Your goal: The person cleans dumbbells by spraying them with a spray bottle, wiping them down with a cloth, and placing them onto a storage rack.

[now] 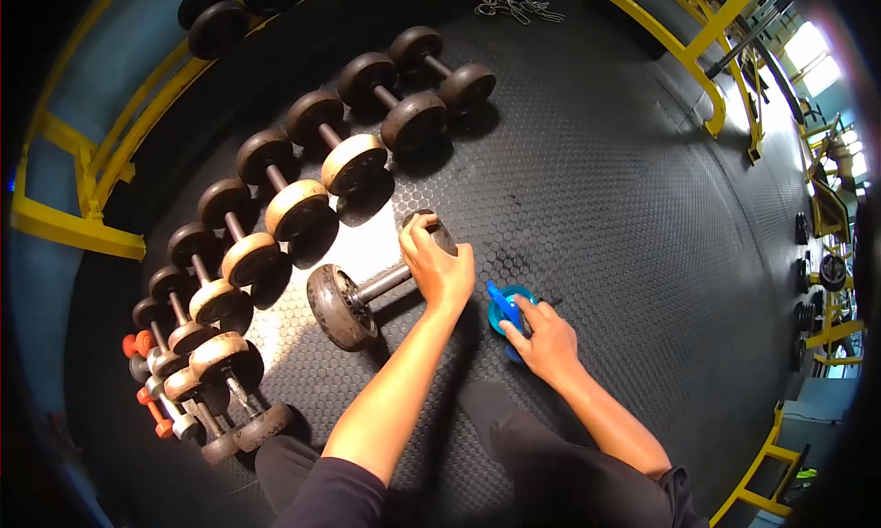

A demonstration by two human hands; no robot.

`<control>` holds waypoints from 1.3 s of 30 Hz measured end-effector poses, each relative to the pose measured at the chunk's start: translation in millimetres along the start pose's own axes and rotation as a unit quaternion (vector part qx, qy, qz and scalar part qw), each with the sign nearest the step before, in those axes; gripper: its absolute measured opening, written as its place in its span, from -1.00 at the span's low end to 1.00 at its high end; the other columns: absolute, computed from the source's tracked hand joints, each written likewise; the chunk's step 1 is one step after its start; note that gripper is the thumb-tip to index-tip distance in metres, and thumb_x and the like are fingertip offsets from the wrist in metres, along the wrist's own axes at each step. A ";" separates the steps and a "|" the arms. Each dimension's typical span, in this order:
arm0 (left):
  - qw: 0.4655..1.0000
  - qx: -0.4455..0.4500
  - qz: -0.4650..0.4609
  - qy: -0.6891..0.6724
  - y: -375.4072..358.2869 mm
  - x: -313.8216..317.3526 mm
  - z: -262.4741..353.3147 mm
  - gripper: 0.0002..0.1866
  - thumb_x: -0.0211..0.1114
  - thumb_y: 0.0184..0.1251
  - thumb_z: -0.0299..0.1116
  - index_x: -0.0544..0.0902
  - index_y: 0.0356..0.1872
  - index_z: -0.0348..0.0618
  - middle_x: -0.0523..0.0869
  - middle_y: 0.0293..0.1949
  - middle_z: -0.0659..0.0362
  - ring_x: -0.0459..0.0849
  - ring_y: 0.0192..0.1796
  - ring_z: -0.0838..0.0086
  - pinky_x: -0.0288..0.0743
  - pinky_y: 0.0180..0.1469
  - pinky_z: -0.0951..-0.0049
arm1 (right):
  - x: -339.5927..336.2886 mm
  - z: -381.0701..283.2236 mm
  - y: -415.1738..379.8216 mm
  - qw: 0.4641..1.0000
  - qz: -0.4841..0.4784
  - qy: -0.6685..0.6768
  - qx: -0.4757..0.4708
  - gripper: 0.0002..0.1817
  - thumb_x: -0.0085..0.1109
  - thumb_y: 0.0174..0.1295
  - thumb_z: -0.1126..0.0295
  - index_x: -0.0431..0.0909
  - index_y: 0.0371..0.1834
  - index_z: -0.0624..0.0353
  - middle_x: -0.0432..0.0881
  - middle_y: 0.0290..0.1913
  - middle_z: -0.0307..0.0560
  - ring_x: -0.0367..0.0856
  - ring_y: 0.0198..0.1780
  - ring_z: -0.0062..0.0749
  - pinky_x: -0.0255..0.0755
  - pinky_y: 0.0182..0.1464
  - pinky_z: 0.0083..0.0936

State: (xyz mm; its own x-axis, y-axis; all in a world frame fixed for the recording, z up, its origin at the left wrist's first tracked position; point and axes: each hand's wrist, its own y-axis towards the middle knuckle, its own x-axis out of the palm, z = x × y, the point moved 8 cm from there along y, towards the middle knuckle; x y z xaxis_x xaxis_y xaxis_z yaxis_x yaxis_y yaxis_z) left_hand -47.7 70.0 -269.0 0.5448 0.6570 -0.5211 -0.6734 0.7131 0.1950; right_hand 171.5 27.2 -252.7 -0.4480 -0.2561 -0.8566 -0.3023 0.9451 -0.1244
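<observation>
A worn dark dumbbell (341, 310) with a metal handle lies on the floor in front of me, apart from the row. My left hand (439, 266) curls its fingers over the dumbbell's far right head, covering part of it. To the right, my right hand (543, 343) is closed around the top of a blue spray bottle (501, 300), seen from above. The bottle's nozzle points up and left. Its lower body is mostly hidden by its own top and my fingers.
Several dumbbells (298, 207) line up diagonally on the left, with smaller red ones (158, 414) at the near end. Yellow racks (78, 230) stand at the left and upper right. Metal clips (518, 5) lie on the black textured mat (624, 234).
</observation>
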 end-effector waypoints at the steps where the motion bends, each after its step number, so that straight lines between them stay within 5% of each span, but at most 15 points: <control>1: 1.000 0.004 -0.008 0.003 -1.0 -1.4 0.8 -0.39 0.37 -0.08 -0.55 0.40 0.11 -0.22 0.39 0.21 -0.10 0.37 0.35 -0.03 0.27 0.41 0.07 | -7.9 -6.8 -0.1 1.000 -0.014 -0.011 0.013 -0.40 0.37 0.19 0.00 0.57 0.23 0.06 0.69 -0.11 0.03 0.73 -0.16 -0.03 0.59 -0.12 -0.15; 3: 0.999 0.004 -0.036 -0.010 1.6 -2.8 -0.5 -0.38 0.40 -0.03 -0.52 0.39 0.14 -0.24 0.37 0.24 -0.11 0.33 0.41 -0.03 0.22 0.45 0.06 | -23.9 -16.2 -1.4 0.999 -0.025 -0.033 0.022 -0.17 0.43 0.11 -0.11 0.40 0.37 0.11 0.66 0.02 0.11 0.72 -0.05 -0.01 0.59 -0.06 -0.15; 8: 0.994 0.065 -0.072 -0.048 -4.6 -24.0 -7.4 -0.43 0.46 0.17 -0.42 0.41 0.17 -0.28 0.35 0.34 -0.16 0.33 0.44 0.06 0.24 0.46 0.13 | -63.8 -35.9 -11.6 0.996 -0.024 -0.085 0.032 -0.16 0.46 0.03 -0.17 0.49 0.26 0.18 0.68 0.03 0.13 0.71 -0.02 0.02 0.58 0.00 -0.16; 10: 0.980 0.006 -0.109 -0.169 -17.1 -46.6 -21.9 -0.62 0.36 0.34 -0.42 0.48 0.10 -0.30 0.51 0.25 -0.10 0.51 0.31 0.22 0.37 0.37 0.22 | -70.8 -53.7 -10.5 0.995 -0.038 -0.085 0.022 -0.24 0.47 0.02 -0.16 0.58 0.16 0.18 0.69 -0.02 0.12 0.71 -0.05 0.00 0.58 -0.02 -0.16; 13: 0.947 -0.081 -0.016 -0.311 -66.5 -98.1 -68.7 -0.90 0.24 0.48 -0.42 0.57 -0.12 -0.21 0.65 -0.21 0.23 0.60 -0.16 0.61 0.50 -0.03 0.54 | -71.3 -107.3 2.3 0.994 -0.088 -0.069 -0.021 -0.33 0.46 0.03 -0.16 0.66 0.01 0.17 0.63 -0.14 0.02 0.71 -0.12 -0.05 0.58 -0.09 -0.17; 16: 0.867 -0.326 0.025 -0.375 -124.3 -125.1 -134.4 -0.71 0.08 0.59 -0.13 0.51 -0.09 -0.18 0.61 -0.33 0.22 0.59 -0.34 0.56 0.47 -0.30 0.55 | -52.9 -162.2 16.6 0.980 -0.101 -0.092 -0.145 -0.40 0.41 0.08 -0.18 0.70 -0.21 0.22 0.55 -0.22 -0.01 0.72 -0.24 -0.06 0.61 -0.22 -0.18; 18: 0.712 -0.529 0.054 -0.459 -157.3 -124.2 -169.1 -0.54 0.01 0.56 0.08 0.46 0.03 -0.16 0.66 -0.31 0.15 0.63 -0.37 0.47 0.48 -0.36 0.52 | -30.9 -216.9 23.5 0.932 -0.151 -0.179 -0.276 -0.38 0.35 0.13 -0.21 0.69 -0.38 0.28 0.54 -0.24 0.04 0.72 -0.36 -0.03 0.63 -0.32 -0.18; 19: 0.701 -0.551 0.013 -0.452 -159.2 -122.6 -176.8 -0.30 -0.05 0.46 0.33 0.40 0.18 -0.16 0.69 -0.19 0.05 0.68 -0.29 0.36 0.55 -0.27 0.41 | -20.1 -239.3 27.4 0.915 -0.144 -0.174 -0.335 -0.36 0.31 0.16 -0.21 0.67 -0.49 0.31 0.56 -0.24 0.10 0.72 -0.42 -0.03 0.63 -0.38 -0.21; 20: 0.695 -0.551 0.024 -0.460 -157.3 -122.6 -184.9 -0.30 -0.05 0.46 0.33 0.40 0.18 -0.16 0.69 -0.19 0.05 0.68 -0.29 0.36 0.55 -0.27 0.41 | -5.0 -257.6 33.5 0.898 -0.177 -0.196 -0.352 -0.34 0.29 0.17 -0.23 0.68 -0.36 0.34 0.65 -0.22 0.15 0.76 -0.33 0.01 0.65 -0.29 -0.18; 24: 0.468 -0.586 -0.058 -0.659 -138.6 -87.6 -196.1 -0.11 -0.18 0.37 0.50 0.38 0.29 -0.16 0.59 0.14 -0.03 0.63 0.07 0.21 0.56 0.11 0.17 | 77.4 -294.4 75.5 0.880 -0.321 -0.258 -0.236 -0.09 0.20 0.08 -0.43 0.63 -0.03 0.37 0.74 -0.12 0.27 0.76 -0.06 0.08 0.62 0.00 -0.12; 26: 0.531 -0.578 -0.051 -0.617 -112.7 -95.9 -187.6 -0.20 -0.24 0.47 0.40 0.39 0.34 -0.08 0.60 0.16 0.06 0.57 0.19 0.23 0.53 0.19 0.10 | 120.5 -297.2 98.4 0.872 -0.360 -0.267 -0.196 0.14 0.08 -0.02 -0.63 0.60 0.00 0.49 0.72 -0.07 0.38 0.73 0.03 0.11 0.57 0.10 -0.14; 28: 0.489 -0.571 -0.032 -0.659 -96.4 -94.2 -186.6 -0.34 -0.27 0.58 0.23 0.38 0.39 -0.03 0.52 0.30 0.04 0.49 0.34 0.17 0.47 0.30 0.05 | 141.8 -302.7 118.8 0.900 -0.313 -0.255 -0.163 0.15 0.06 -0.04 -0.66 0.66 -0.03 0.47 0.73 -0.09 0.36 0.73 0.02 0.11 0.58 0.09 -0.16; 30: 0.445 -0.595 -0.012 -0.669 -93.1 -87.0 -187.0 -0.37 -0.23 0.59 0.21 0.41 0.37 -0.03 0.50 0.34 0.02 0.48 0.37 0.14 0.45 0.34 0.03 | 166.5 -302.7 122.8 0.861 -0.399 -0.268 -0.166 0.07 0.03 0.03 -0.61 0.71 0.00 0.36 0.73 0.02 0.24 0.71 0.09 0.05 0.54 0.16 -0.17; 34: 0.460 -0.547 -0.005 -0.699 -91.8 -68.7 -201.5 -0.40 -0.21 0.61 0.20 0.40 0.39 0.04 0.54 0.33 0.08 0.47 0.39 0.15 0.38 0.39 0.00 | 191.1 -305.5 124.5 0.818 -0.449 -0.305 -0.191 -0.22 0.13 0.11 -0.35 0.73 0.04 0.16 0.72 0.04 0.20 0.71 0.10 0.02 0.54 0.16 -0.19; 39: 0.458 -0.507 0.012 -0.730 -96.1 -76.6 -185.4 -0.41 -0.23 0.61 0.21 0.42 0.37 0.08 0.57 0.31 0.14 0.51 0.36 0.22 0.40 0.39 0.03 | 174.3 -295.3 101.5 0.872 -0.371 -0.288 -0.138 -0.31 0.27 0.05 -0.18 0.73 0.01 0.23 0.75 0.02 0.13 0.73 0.07 -0.02 0.59 0.11 -0.21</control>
State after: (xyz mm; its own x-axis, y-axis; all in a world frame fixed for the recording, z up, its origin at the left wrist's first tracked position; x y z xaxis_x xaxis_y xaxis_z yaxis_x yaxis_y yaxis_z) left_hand -117.5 -94.2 -401.9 -0.2148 0.6528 0.7264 -0.1701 0.7074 -0.6860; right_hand -185.7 18.5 -266.8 0.4293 -0.5569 -0.7111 -0.5557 0.4578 -0.6940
